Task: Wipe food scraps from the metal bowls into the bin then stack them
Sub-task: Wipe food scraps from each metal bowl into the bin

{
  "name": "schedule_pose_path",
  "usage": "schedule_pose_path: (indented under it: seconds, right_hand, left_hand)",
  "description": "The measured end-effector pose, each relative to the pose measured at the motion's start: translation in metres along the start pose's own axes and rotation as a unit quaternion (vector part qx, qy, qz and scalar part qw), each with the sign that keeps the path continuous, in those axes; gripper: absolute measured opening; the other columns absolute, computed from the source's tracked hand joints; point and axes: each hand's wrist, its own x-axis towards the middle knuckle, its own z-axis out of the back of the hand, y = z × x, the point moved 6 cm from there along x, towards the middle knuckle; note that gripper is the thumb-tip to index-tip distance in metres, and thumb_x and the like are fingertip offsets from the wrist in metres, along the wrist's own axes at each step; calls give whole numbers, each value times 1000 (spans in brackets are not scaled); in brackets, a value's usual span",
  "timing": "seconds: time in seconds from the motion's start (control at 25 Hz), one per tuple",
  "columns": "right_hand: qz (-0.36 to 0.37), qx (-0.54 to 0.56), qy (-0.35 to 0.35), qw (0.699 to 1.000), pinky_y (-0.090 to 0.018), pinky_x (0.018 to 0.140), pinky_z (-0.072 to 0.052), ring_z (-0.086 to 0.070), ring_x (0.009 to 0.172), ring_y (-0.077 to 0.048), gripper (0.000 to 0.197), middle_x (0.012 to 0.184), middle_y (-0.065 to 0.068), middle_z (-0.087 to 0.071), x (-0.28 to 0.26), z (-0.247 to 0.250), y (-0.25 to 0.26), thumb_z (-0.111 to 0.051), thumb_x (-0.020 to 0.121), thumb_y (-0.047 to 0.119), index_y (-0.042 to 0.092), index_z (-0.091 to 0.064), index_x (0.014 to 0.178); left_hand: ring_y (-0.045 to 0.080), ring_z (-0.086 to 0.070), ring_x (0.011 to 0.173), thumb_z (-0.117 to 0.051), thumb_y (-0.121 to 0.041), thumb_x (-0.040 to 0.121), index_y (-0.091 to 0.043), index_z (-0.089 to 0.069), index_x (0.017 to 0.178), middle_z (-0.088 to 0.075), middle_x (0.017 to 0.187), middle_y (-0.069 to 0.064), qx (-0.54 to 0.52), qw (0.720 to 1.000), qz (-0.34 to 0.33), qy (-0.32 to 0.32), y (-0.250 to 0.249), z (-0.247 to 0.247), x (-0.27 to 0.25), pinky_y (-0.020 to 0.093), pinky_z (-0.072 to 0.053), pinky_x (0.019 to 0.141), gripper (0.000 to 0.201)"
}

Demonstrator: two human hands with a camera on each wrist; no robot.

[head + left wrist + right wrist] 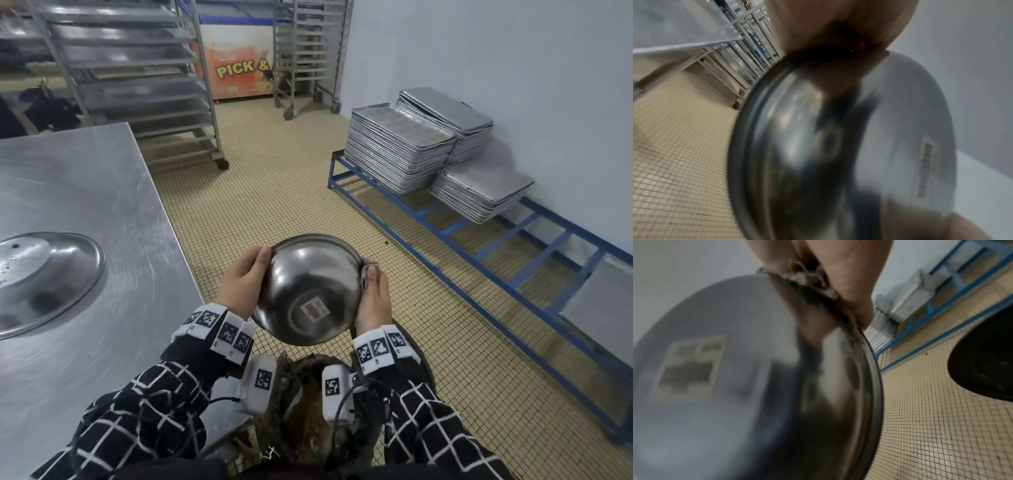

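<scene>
Overhead, a round shiny steel bowl [310,291] is held tilted, its base with a square label facing the camera, above the dark bin [308,411] of scraps. Left hand [241,286] fingers curl over its left rim; right hand [373,298] fingers press a crumpled greyish cloth [797,274] against the right rim. Another upturned steel bowl [44,277] rests on the steel surface [85,192].

Both wrist views are blurring the metal bowl [849,146]; its inside is facing away, and the bin [308,411] is lying half hidden behind sleeves.
</scene>
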Motion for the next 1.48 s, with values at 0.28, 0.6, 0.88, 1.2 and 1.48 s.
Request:
schedule_pose_path:
  seconds: [0.28, 0.6, 0.88, 1.2, 1.48]
  right_hand:
    - [174, -267, 103, 942, -11, 58, -44, -60, 82, -7, 35, 94, 4, -62, 12, -9, 33, -35, 98, 42, 15, -54, 109]
    - [424, -347, 1, 836, -27, 88, -50, -50, 105, -17, 37, 122, -12, -46, -27, -37, 62, -38, 98, 33, 2, -55, 111]
    - [238, -261, 9, 935, -7, 81, -43, -53, 113, -16, 45, 130, -2, -45, -13, -29, 30, -28, 100, 39, 12, -47, 131]
    - [398, -356, 49, 844, -39, 116, -20, -12, 145, -19, 50, 154, -2, -24, -52, -63, 33, -29, 99, 32, 16, -31, 146]
    - [212, -156, -28, 964, -28, 93, -48, -46, 125, -16, 38, 134, 1, -46, -13, -41, 45, -29, 101, 32, 22, -43, 135]
  left_hand:
    - [13, -60, 90, -44, -39, 97, -33, -59, 105, -65, 96, -5, 115, 982, -33, 144, 10, -19, 3, 28, -47, 78, 18]
    - [22, -61, 77, -45, -34, 98, -20, -63, 85, -66, 80, 5, 118, 991, -26, 62, 6, -20, 5, 28, -47, 69, 27]
    - [21, -60, 81, -44, -35, 98, -30, -61, 81, -66, 85, 7, 54, 998, -30, -2, -10, -7, 6, 29, -48, 75, 24]
    - [28, -61, 79, -45, -33, 99, -18, -63, 85, -65, 79, 6, 53, 998, -34, -3, -7, -12, 7, 43, -52, 77, 27]
    - [26, -60, 80, -43, -35, 98, -16, -64, 89, -65, 84, 12, 42, 998, -55, -2, -15, -7, 5, 35, -49, 76, 30]
